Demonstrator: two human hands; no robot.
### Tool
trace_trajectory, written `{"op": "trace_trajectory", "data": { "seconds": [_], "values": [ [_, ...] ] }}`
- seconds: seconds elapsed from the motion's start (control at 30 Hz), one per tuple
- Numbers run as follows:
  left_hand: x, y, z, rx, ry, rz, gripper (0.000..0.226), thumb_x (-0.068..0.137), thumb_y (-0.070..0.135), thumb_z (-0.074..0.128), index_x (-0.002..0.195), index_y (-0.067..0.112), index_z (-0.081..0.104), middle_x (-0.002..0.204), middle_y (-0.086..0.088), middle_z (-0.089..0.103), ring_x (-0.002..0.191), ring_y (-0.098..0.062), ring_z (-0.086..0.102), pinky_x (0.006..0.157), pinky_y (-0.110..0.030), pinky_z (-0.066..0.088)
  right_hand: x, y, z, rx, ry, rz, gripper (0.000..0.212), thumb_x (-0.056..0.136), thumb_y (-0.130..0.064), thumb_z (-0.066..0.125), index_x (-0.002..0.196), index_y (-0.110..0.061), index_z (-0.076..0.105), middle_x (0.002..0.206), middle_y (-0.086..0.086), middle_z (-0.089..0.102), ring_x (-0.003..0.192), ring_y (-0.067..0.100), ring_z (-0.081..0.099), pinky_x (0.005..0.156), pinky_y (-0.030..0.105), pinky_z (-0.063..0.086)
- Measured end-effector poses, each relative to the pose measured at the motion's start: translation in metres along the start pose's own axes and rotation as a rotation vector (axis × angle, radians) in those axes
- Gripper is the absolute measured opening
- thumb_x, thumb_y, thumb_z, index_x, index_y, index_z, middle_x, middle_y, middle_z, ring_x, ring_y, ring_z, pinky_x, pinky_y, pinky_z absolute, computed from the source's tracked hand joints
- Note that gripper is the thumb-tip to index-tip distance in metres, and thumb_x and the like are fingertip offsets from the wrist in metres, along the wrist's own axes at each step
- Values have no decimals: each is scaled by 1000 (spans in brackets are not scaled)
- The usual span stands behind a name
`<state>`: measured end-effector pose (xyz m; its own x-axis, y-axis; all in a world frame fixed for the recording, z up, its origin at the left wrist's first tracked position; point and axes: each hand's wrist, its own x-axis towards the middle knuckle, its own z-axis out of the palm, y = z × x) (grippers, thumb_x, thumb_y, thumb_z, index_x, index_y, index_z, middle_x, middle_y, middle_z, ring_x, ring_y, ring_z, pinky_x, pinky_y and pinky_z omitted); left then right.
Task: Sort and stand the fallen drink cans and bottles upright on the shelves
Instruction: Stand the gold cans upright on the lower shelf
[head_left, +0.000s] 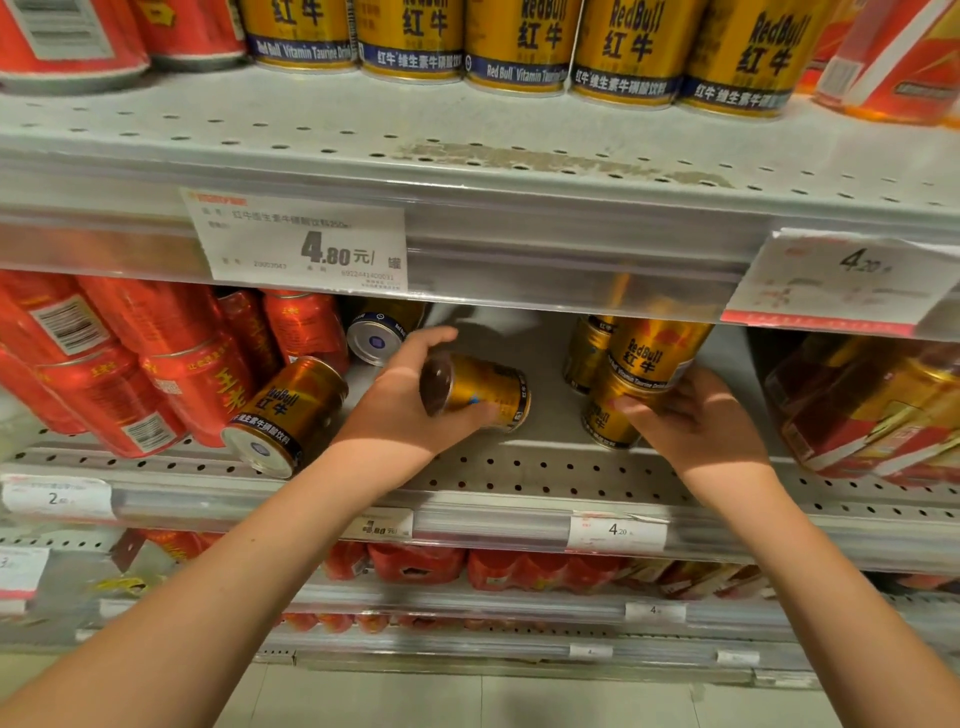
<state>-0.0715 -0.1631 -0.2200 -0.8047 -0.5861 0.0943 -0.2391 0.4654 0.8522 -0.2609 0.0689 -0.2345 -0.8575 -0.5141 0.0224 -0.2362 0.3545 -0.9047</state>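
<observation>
Head view of a perforated grey middle shelf (519, 467) stocked with gold Red Bull cans bearing dark lettering and a blue band near the base. The held can (483, 389) is gripped by the left hand (410, 395), fingers and thumb curled round it; it is carried on its side above the shelf centre, dark end toward the camera. The stack of 2 gold cans (634, 384), right of centre, is clasped by the right hand (691, 415), whose fingers are curled across the seam where the slightly tilted upper can meets the lower one. A further gold can (587, 353) is seen upright just behind the stack. To the left, a fallen gold can (285, 410) is propped aslant against tumbled red cans (156, 374), silver base toward the viewer. A second fallen can (379, 332) is seen at the back, lying with its silver base outward. Shrink-wrapped packs (857, 410) are shown at the right end. On the upper shelf (467, 135), a row of upright gold cans (519, 41) is displayed above a price label (301, 244) reading 4.80.
</observation>
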Motion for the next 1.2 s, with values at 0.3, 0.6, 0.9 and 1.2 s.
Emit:
{"op": "trace_trajectory", "data": {
  "seconds": [0.3,0.6,0.9,1.2],
  "values": [
    [7,29,21,174,13,59,85,74,52,84,143,48,34,141,7,46,126,-16,49,110,-37,42,-20,-3,0,-50,65,-10,60,75,-45,81,128,-30,56,122,-6,67,113,11,64,102,39,50],
    [-10,54,44,281,-4,19,76,80,44,83,143,36,41,143,5,48,127,-18,53,110,-36,44,-84,-17,9,-207,-12,-256,21,88,-47,56,108,-55,52,99,-24,61,99,-16,52,72,11,42],
    [-56,24,-59,1085,384,-12,52,91,42,66,122,0,61,114,-23,59,103,-41,53,87,-49,44,-58,-33,62,-167,-194,-254,68,88,-52,67,144,-48,28,142,-12,44,121,8,52,99,39,51],
    [-42,-18,-82,1420,129,80,72,93,64,46,136,6,51,122,-12,63,112,-32,55,87,-39,42,-28,-52,119,-35,-5,-34,77,80,-46,78,143,-38,33,124,-5,56,117,19,55,105,42,43]
  ]
}}
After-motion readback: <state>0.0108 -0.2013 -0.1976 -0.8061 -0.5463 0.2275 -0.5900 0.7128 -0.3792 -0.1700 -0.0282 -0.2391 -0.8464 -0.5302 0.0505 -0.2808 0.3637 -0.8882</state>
